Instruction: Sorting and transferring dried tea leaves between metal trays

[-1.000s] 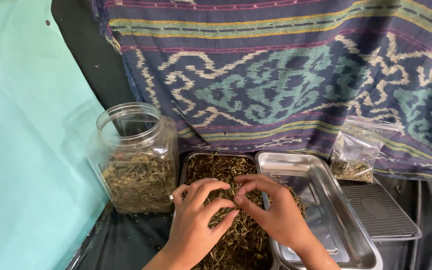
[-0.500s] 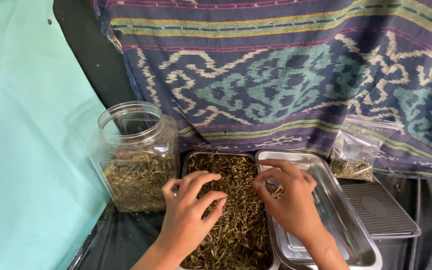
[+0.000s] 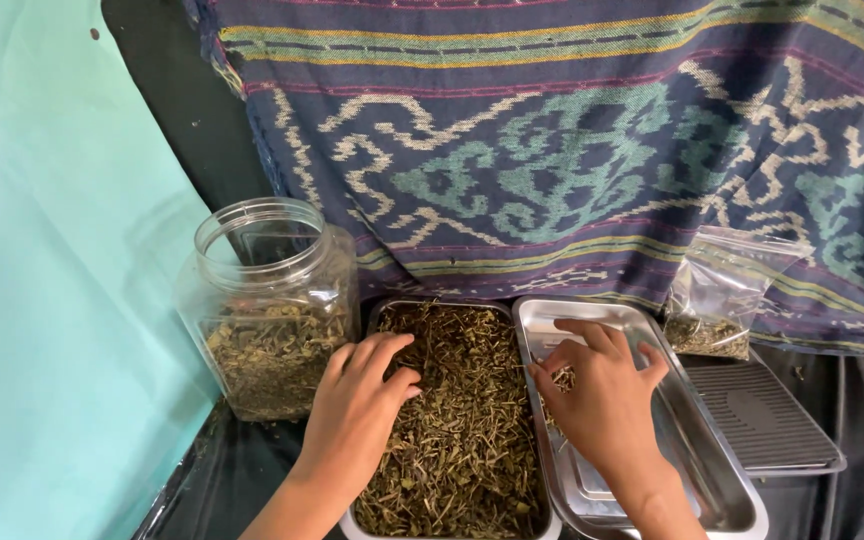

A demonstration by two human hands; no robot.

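Note:
A metal tray [image 3: 377, 320] full of dried green-brown herbs [image 3: 462, 430] lies in front of me. My left hand [image 3: 357, 410] rests palm down on the herbs at the tray's left side, fingers spread. Beside it to the right stands a second, shiny metal tray [image 3: 712, 470], nearly bare. My right hand [image 3: 602, 385] hovers over that tray's left part, fingers curled around a small pinch of herbs [image 3: 562, 378].
An open clear plastic jar [image 3: 267, 300], partly filled with dried herbs, stands left of the trays. A small clear bag [image 3: 717, 295] with some herbs leans against a patterned woven cloth [image 3: 572, 150] at the back. A grey ridged scale platform [image 3: 762, 415] sits right. A teal sheet [image 3: 52, 300] covers the left.
My hands were together over the herb tray; now they are apart. The right hand has moved right over the shiny tray carrying a pinch of herbs, and the left stayed on the herbs.

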